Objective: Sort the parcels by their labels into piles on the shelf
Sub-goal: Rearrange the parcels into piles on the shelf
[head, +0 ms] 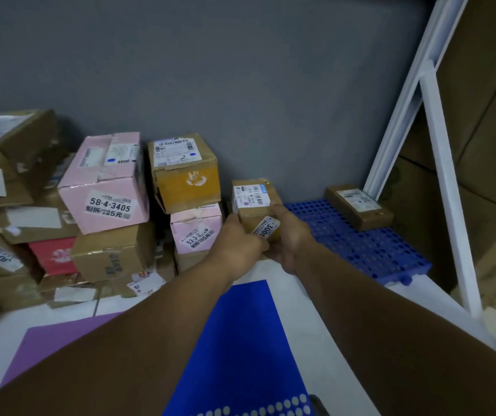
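A small brown cardboard parcel (254,205) with a white shipping label on top and a "3001" sticker on its near face is held between both my hands. My left hand (237,240) grips its left side, my right hand (290,235) its right side. It is next to the left edge of a blue perforated pallet (369,247) by the grey wall. Another flat brown parcel (359,207) lies at the pallet's far right corner. To the left rises a pile of parcels, among them a pink box marked 58-4-3405 (107,183) and an orange-brown box (185,172).
A white metal shelf frame (438,151) slants up on the right, with large cardboard boxes (486,115) behind it. On the white floor lie a blue sheet (240,340) and a purple sheet (48,343). More brown parcels (6,163) are stacked at far left.
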